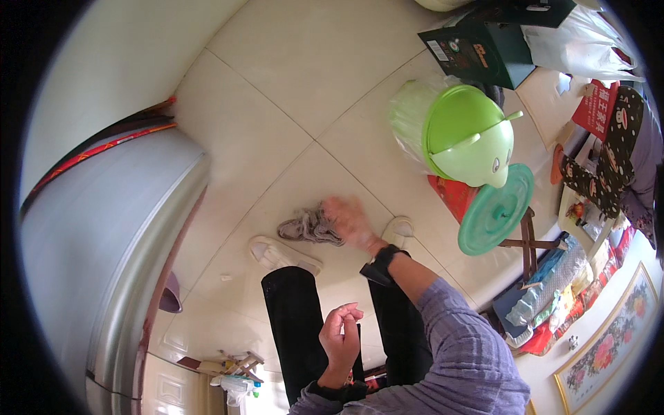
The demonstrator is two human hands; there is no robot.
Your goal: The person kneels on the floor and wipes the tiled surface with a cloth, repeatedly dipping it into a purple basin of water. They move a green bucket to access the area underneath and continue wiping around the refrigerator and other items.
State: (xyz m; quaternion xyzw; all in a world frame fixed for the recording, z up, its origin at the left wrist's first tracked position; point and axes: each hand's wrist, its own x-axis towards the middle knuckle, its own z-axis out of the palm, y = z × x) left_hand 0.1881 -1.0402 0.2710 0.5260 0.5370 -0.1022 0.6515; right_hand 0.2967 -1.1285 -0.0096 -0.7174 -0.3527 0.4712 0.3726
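Observation:
My right hand [348, 222], blurred, is low over the tiled floor [290, 93] at the right end of a crumpled grey cloth [311, 226]. The blur hides whether its fingers grip the cloth. A black band [385, 263] circles that wrist. My left hand [341, 334] hovers before my black trousers [293, 327], its fingers curled in and nothing visible in them. The cloth lies between my two pale shoes, the left shoe [284, 255] and the right shoe [398, 231].
A light green bin [469, 140] with a plastic liner stands ahead right, by a green round lid [495, 210] on a wooden stool [526, 244]. Behind is a dark green box [477, 57]. Patterned clothing [617, 150] appears to be another person's. A grey cabinet [114, 207] bounds the left.

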